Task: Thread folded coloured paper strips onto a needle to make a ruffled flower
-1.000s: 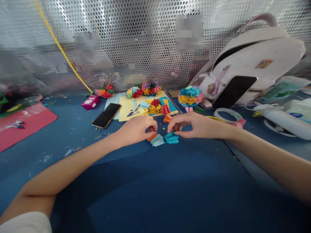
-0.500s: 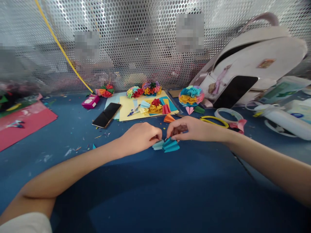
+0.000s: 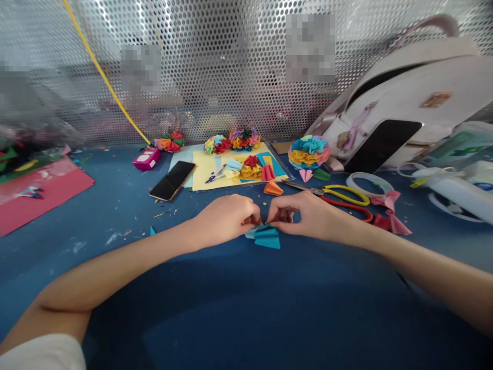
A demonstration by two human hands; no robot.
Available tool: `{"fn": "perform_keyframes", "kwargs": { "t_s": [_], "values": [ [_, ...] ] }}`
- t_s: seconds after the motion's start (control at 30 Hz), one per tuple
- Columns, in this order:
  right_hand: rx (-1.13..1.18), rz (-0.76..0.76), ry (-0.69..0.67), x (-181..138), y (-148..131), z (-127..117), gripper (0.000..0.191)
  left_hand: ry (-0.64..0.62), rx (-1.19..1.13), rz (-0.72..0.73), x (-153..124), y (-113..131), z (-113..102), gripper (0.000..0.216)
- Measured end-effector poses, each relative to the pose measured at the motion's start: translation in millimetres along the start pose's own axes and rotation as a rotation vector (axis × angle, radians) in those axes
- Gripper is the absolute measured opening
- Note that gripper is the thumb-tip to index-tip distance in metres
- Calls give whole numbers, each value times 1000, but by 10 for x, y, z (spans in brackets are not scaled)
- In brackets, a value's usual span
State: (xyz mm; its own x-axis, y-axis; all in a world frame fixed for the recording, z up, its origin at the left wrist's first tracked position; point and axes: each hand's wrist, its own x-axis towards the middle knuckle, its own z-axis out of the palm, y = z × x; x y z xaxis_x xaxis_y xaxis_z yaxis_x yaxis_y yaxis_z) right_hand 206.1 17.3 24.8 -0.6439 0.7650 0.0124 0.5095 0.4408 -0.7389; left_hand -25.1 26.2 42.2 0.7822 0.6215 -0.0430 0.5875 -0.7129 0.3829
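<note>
Pleated paper pieces are between my hands, just above the blue table. A darker blue pleated paper piece [image 3: 267, 238] fans out toward me, overlapping a pale blue pleated paper piece [image 3: 251, 232]. My left hand [image 3: 234, 218] pinches the pale piece at its gathered end, its fingertips partly hidden. Thumb and forefinger of my right hand [image 3: 295, 216] close on the top of the darker piece. The two papers touch each other. An orange folded paper piece [image 3: 273, 188] lies just beyond my hands.
Scissors [image 3: 342, 198] with yellow and red handles lie beyond my right hand. Behind are yellow sheets [image 3: 204, 177] with folded paper pieces, several paper flowers [image 3: 308, 152], a phone [image 3: 172, 180] and a purple box [image 3: 147, 159]. A backpack [image 3: 427, 103] leans on the perforated metal panel [image 3: 215, 67].
The darker blue piece has shifted left over the pale one, and now hides more of it. My right hand has turned and lowered slightly, uncovering the scissors. The view has shifted a little.
</note>
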Motion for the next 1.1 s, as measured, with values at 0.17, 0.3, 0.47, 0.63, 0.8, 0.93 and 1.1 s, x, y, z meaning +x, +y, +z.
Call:
{"fn": "perform_keyframes", "kwargs": {
  "t_s": [0.17, 0.3, 0.47, 0.63, 0.8, 0.93, 1.1],
  "values": [
    [10, -7, 1, -60, -12, 64, 8, -10, 28, -10, -14, 26, 2, 9],
    [16, -29, 50, -68, 7, 148, 7, -3, 93, -6, -22, 35, 25, 10],
    [-35, -84, 156, -67, 9, 194, 10, -13, 45, -28, -4, 10, 19, 13],
    [-174, -159, 190, -60, 86, 239, 9, -31, -26, -47, 13, -27, -16, 17],
    [-328, -286, 227, -65, 143, 250, 9, -37, -71, -38, 8, -36, -28, 17],
    [-400, -345, 238, -64, 151, 257, 10, -44, -78, -29, 12, -37, -31, 12],
    [-452, -372, 242, -54, 148, 270, 11, -38, -69, -25, 19, -37, -13, 12]
  ]
}}
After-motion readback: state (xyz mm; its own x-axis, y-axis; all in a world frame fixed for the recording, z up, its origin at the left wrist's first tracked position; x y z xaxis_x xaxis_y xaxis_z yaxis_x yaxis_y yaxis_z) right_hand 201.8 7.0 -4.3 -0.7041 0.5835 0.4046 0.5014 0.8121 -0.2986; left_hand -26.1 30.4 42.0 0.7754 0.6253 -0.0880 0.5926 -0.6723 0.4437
